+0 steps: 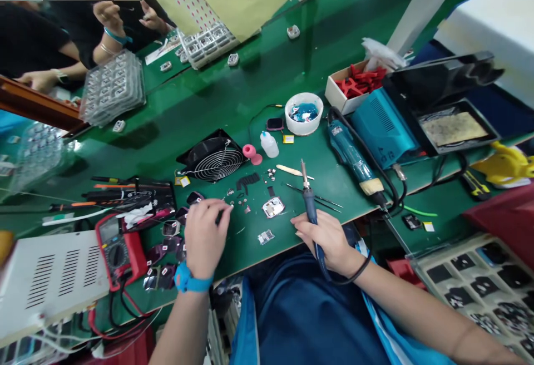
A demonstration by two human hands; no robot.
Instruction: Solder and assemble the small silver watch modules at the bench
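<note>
In my right hand is a soldering iron, its tip pointing up and away over the mat. My left hand has thumb and forefinger brought together beside some tiny loose parts; whatever they pinch is too small to make out. Between the hands lies an opened watch-like case with a short dark strip at its top. Nearer me is a small silvery board. Tweezers lie just beyond my right hand, below a cream-coloured stick.
A black fan, a squeeze bottle and a white tub stand farther back. On the right are an electric screwdriver and a teal soldering station; on the left, a red multimeter. Co-workers' hands show at upper left.
</note>
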